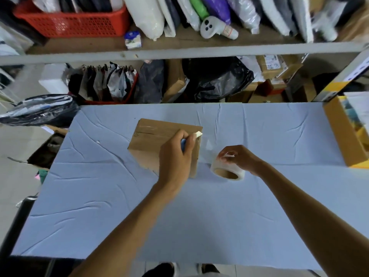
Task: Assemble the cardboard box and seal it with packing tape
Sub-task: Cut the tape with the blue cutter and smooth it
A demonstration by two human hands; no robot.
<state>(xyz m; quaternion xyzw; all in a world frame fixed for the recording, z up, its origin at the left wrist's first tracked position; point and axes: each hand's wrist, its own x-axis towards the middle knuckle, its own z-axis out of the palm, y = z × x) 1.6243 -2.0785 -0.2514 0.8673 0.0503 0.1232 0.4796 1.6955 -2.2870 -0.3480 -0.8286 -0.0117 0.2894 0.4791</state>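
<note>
Box (155, 140) sits on counter (99, 206), flaps closed; left hand (175, 154) lies over its right top corner, fingers (185, 136) curled round a small blue tool (182, 144) beside a white tape end (198, 134). Right hand (239, 158) pinches the free end of the tape roll (225, 170), just right of the box. Judgement: smooth that corner end flat down the side wall before pulling the next strip.

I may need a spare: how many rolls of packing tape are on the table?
1: a clear roll of packing tape lies on the blue-covered table, right of the brown cardboard box, pinched by the right hand. Clutter beyond could hide more.
</note>
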